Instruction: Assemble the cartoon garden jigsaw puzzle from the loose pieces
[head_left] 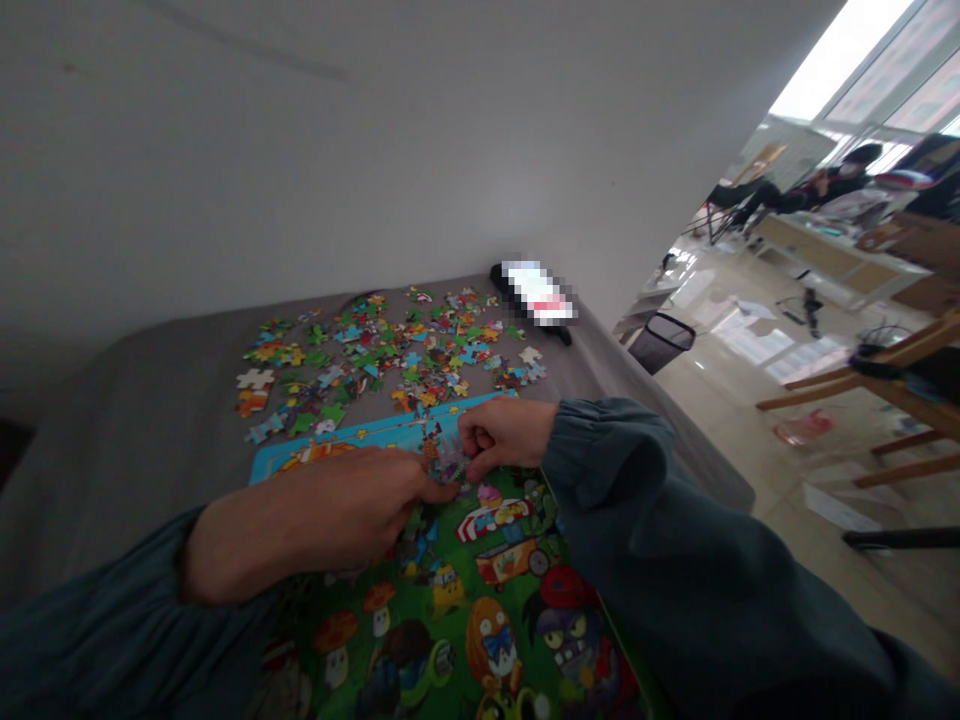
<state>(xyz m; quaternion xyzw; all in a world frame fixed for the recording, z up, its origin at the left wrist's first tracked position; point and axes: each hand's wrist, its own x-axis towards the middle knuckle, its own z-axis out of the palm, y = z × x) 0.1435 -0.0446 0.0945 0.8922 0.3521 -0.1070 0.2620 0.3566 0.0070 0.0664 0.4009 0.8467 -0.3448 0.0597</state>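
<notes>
A jigsaw board [420,600] with cartoon plants and zombies lies in front of me. My left hand [352,505] rests over its upper left part, the index finger stretched out and touching small jigsaw pieces [448,466] near the blue top band. Its other fingers are mostly hidden beneath the palm. From the right, my right hand [506,432] meets it with fingers curled in and thumb and index finger pressed together at those same pieces. What lies between these fingertips is too small to make out. Loose jigsaw pieces [360,345] are spread beyond the board.
The board lies on a grey cloth-covered surface [180,375] against a pale wall [315,160]. A lit phone [536,292] stands at its back right. Beyond the right edge are a dark bin [661,342], a wooden chair [892,375] and a seated person [840,180].
</notes>
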